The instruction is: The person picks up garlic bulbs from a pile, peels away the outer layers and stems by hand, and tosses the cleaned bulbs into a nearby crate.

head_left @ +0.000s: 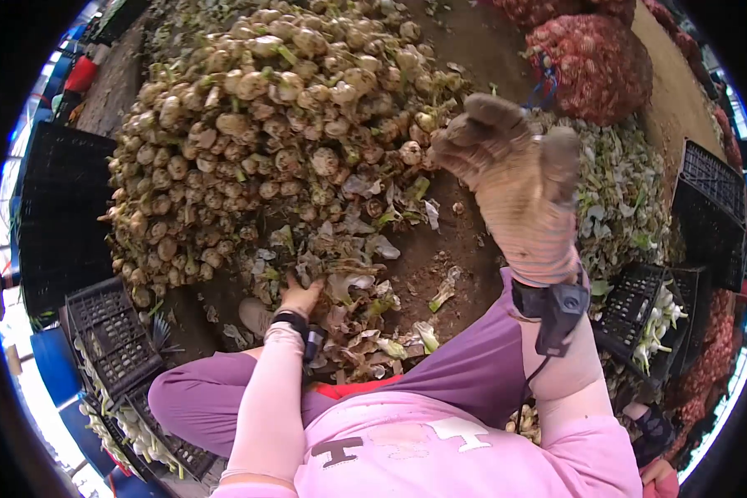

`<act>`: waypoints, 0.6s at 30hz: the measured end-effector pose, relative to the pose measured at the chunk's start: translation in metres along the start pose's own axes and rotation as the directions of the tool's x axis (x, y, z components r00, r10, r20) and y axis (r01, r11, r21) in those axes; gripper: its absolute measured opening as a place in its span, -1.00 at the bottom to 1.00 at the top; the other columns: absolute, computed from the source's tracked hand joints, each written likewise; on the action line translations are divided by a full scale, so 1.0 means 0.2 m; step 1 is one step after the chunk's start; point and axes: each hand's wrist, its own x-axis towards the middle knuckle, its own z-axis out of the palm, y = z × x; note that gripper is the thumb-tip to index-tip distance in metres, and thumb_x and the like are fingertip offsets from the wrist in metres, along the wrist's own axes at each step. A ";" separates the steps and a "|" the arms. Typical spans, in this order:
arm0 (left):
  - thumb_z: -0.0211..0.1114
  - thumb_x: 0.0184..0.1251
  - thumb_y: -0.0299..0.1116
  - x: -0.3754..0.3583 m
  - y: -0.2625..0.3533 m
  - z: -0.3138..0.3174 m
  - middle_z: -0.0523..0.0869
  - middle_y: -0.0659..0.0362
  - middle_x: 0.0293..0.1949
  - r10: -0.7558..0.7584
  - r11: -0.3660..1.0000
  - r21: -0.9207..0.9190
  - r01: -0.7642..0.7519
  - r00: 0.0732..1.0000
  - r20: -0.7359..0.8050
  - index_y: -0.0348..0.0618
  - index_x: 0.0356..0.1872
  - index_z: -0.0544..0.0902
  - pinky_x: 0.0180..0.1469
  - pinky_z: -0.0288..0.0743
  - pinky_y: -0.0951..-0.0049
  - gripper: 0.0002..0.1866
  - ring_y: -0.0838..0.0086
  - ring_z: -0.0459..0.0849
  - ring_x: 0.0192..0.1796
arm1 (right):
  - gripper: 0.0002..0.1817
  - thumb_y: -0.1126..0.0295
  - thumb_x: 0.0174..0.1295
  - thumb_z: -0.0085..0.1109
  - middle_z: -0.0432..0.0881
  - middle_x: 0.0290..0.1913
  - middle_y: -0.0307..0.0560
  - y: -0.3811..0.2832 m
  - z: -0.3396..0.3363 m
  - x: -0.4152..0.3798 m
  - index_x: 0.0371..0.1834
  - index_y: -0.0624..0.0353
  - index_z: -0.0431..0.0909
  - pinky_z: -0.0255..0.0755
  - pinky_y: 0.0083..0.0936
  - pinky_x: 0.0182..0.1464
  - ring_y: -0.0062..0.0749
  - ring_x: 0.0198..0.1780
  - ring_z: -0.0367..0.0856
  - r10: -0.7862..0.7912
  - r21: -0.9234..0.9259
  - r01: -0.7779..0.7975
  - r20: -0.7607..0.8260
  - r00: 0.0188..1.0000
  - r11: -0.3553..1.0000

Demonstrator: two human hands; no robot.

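My right hand [523, 183], in a dirty striped work glove, is raised at the right of the large heap of round brownish-white bulbs [257, 108]. Its fingers and thumb stand apart with nothing between them. My left hand [300, 297] is bare and low, at the loose leaf scraps [349, 286] in front of the heap. Its thumb and a finger show spread; the other fingertips are partly hidden among the scraps, and no held thing is visible. Some bulbs in the heap carry short green stems. Each wrist wears a strap with a small black device.
Red mesh sacks [589, 70] full of bulbs stand at the upper right, above a pile of leafy waste [618, 191]. Black crates [112, 332] with white-green stalks are at the left; another crate [631, 311] is at the right. Another person's hand [657, 473] shows at the lower right.
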 end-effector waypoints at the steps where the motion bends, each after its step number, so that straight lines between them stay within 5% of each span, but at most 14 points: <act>1: 0.26 0.01 0.14 0.02 0.05 0.10 -0.14 -0.34 0.36 0.041 0.998 -0.057 -0.041 0.999 0.003 -0.03 0.42 -0.20 0.35 0.10 0.32 0.07 -0.03 0.06 0.40 | -0.19 -0.28 0.18 -0.14 0.54 0.02 0.09 -0.03 0.00 0.01 0.14 0.32 0.35 0.26 -0.21 0.24 -0.14 0.12 0.47 0.007 0.000 -0.007 -0.021 1.000 1.000; 4: 0.22 0.05 0.14 -0.16 0.35 0.38 -0.15 -0.37 0.35 0.183 0.981 0.030 -0.191 0.969 0.167 -0.01 0.42 -0.16 0.34 0.11 0.27 0.02 -0.08 0.06 0.38 | -0.14 -0.31 0.16 -0.14 0.53 -0.07 0.00 -0.09 0.01 0.01 0.19 0.35 0.31 0.28 -0.21 0.20 -0.23 0.03 0.49 -0.046 0.085 0.046 -0.010 0.999 0.995; 6: 0.30 -0.01 0.11 -0.47 0.56 0.39 0.12 -0.40 0.28 0.474 0.873 -0.097 -0.478 0.784 0.401 -0.22 0.38 -0.06 0.30 0.18 0.28 0.05 -0.06 0.25 0.30 | -0.12 -0.32 0.15 -0.12 0.42 -0.22 -0.13 -0.12 0.01 0.01 0.20 0.36 0.30 0.29 -0.19 0.15 -0.33 -0.11 0.41 -0.100 0.144 0.099 0.001 0.995 0.985; 8: 0.32 -0.03 0.07 -0.51 0.59 0.55 0.36 -0.29 0.17 0.634 0.741 -0.080 -0.666 0.657 0.408 -0.15 0.34 0.12 0.26 0.24 0.30 -0.06 0.02 0.36 0.24 | -0.11 -0.32 0.13 -0.09 0.27 -0.29 -0.22 -0.13 0.03 -0.01 0.20 0.34 0.30 0.29 -0.18 0.11 -0.38 -0.20 0.29 -0.123 0.136 0.136 -0.100 0.987 0.981; 10: 0.34 0.02 -0.11 -0.62 0.77 0.42 0.54 -0.15 0.02 0.692 0.696 -0.233 -0.679 0.548 0.470 -0.11 0.22 0.38 0.17 0.34 0.36 -0.31 0.17 0.50 0.10 | -0.11 -0.32 0.12 -0.08 0.27 -0.29 -0.20 -0.15 0.00 -0.04 0.20 0.33 0.30 0.29 -0.17 0.12 -0.35 -0.19 0.29 -0.116 0.082 0.121 -0.064 0.991 0.989; 11: 0.31 0.08 -0.37 -0.54 0.77 0.46 0.66 0.02 -0.14 0.748 0.661 -0.445 -0.604 0.577 0.327 -0.17 0.03 0.55 0.02 0.45 0.46 -0.58 0.36 0.60 -0.10 | -0.12 -0.32 0.14 -0.10 0.34 -0.24 -0.15 -0.14 -0.03 -0.05 0.20 0.33 0.31 0.29 -0.13 0.14 -0.30 -0.12 0.33 -0.152 0.085 0.159 -0.080 0.985 0.984; 12: 0.29 0.05 -0.46 -0.56 0.84 0.33 0.68 0.11 -0.28 0.748 0.637 -0.389 -0.666 0.655 0.104 -0.18 -0.17 0.63 -0.08 0.46 0.49 -0.75 0.42 0.62 -0.20 | -0.12 -0.32 0.14 -0.10 0.34 -0.24 -0.15 -0.14 -0.04 -0.06 0.20 0.33 0.31 0.29 -0.13 0.14 -0.30 -0.12 0.33 -0.155 0.078 0.162 -0.088 0.984 0.984; 13: 0.26 0.04 -0.57 -0.35 0.82 0.41 0.67 0.18 -0.38 0.761 0.406 -0.582 -0.704 0.614 -0.211 -0.17 -0.23 0.64 -0.19 0.47 0.59 -0.78 0.54 0.60 -0.31 | -0.13 -0.31 0.14 -0.11 0.38 -0.20 -0.10 -0.15 -0.05 -0.07 0.20 0.34 0.30 0.29 -0.09 0.14 -0.26 -0.07 0.36 -0.150 0.073 0.157 -0.092 0.984 0.985; 14: 0.26 0.07 -0.55 -0.28 0.85 0.33 0.67 0.14 -0.33 0.715 0.469 -0.490 -0.735 0.642 -0.278 -0.15 -0.22 0.64 -0.15 0.48 0.52 -0.79 0.45 0.61 -0.27 | -0.13 -0.31 0.15 -0.12 0.43 -0.16 -0.05 -0.16 -0.06 -0.08 0.20 0.34 0.30 0.29 -0.05 0.15 -0.23 -0.03 0.38 -0.145 0.069 0.152 -0.095 0.985 0.986; 15: 0.24 0.10 -0.50 -0.14 0.85 0.27 0.65 0.06 -0.23 0.761 0.542 -0.104 -0.834 0.539 -0.361 -0.13 -0.17 0.62 -0.09 0.50 0.36 -0.77 0.25 0.63 -0.19 | -0.17 -0.28 0.18 -0.14 0.51 -0.13 0.01 -0.15 -0.11 -0.06 0.15 0.36 0.33 0.34 -0.13 0.14 -0.20 -0.02 0.46 -0.179 0.067 0.177 0.032 0.983 0.982; 16: 0.24 0.12 -0.42 -0.09 0.87 0.20 0.56 -0.03 -0.02 0.785 0.618 0.259 -0.742 0.568 -0.245 -0.11 -0.04 0.55 -0.02 0.47 0.21 -0.67 0.06 0.58 -0.07 | -0.17 -0.28 0.18 -0.14 0.51 -0.13 0.01 -0.16 -0.10 -0.06 0.15 0.36 0.33 0.34 -0.13 0.14 -0.20 -0.02 0.46 -0.187 0.064 0.185 0.027 0.982 0.981; 17: 0.25 0.11 -0.37 -0.08 0.91 0.15 0.45 -0.06 0.12 0.648 0.708 0.424 -0.564 0.758 -0.073 -0.07 0.11 0.44 0.03 0.45 0.18 -0.53 0.01 0.54 0.01 | -0.23 -0.22 0.20 -0.09 0.54 -0.16 0.00 -0.16 -0.06 -0.06 0.12 0.36 0.35 0.37 -0.24 0.12 -0.25 -0.07 0.50 -0.107 -0.117 0.104 -0.018 0.994 0.988; 18: 0.26 0.07 -0.40 -0.02 0.88 0.15 0.38 -0.08 0.18 0.657 0.663 0.496 -0.561 0.753 -0.027 -0.05 0.16 0.37 0.03 0.45 0.18 -0.45 0.02 0.53 0.03 | -0.29 -0.16 0.22 -0.05 0.56 -0.19 -0.02 -0.16 -0.03 -0.05 0.09 0.36 0.37 0.40 -0.35 0.10 -0.30 -0.12 0.54 -0.037 -0.290 0.013 -0.079 0.996 0.957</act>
